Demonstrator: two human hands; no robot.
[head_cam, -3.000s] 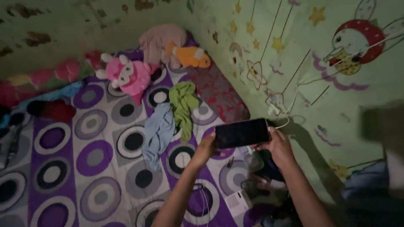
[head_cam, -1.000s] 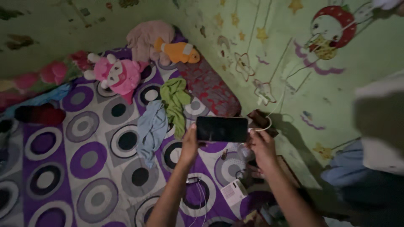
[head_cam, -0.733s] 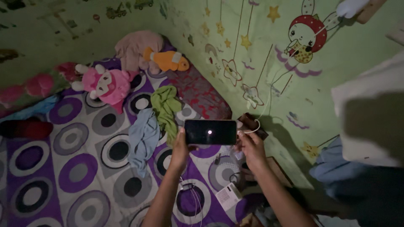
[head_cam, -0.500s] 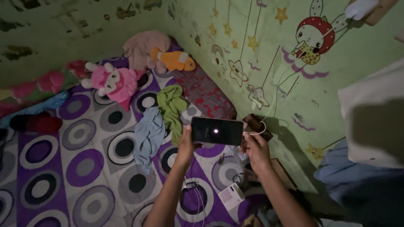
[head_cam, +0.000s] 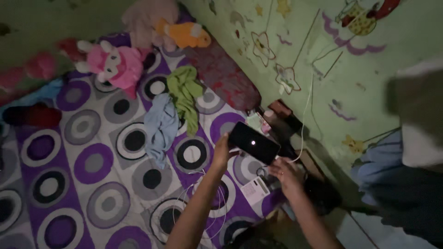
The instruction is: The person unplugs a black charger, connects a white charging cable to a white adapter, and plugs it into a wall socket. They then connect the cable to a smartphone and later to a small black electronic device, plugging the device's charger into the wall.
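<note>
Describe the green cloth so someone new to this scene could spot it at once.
Start at the bed sheet with purple and grey circles. Near its middle, two cloths lie side by side. The green cloth is the one nearer the wall, beside the pale blue cloth.

Dim, murky room, grainy w/ low contrast. Only a faint glow dot on the dark phone screen, no glare. Deep shadow along the wall base & bottom right. Soft motion blur overall; right-edge shapes smeared, out of focus
</note>
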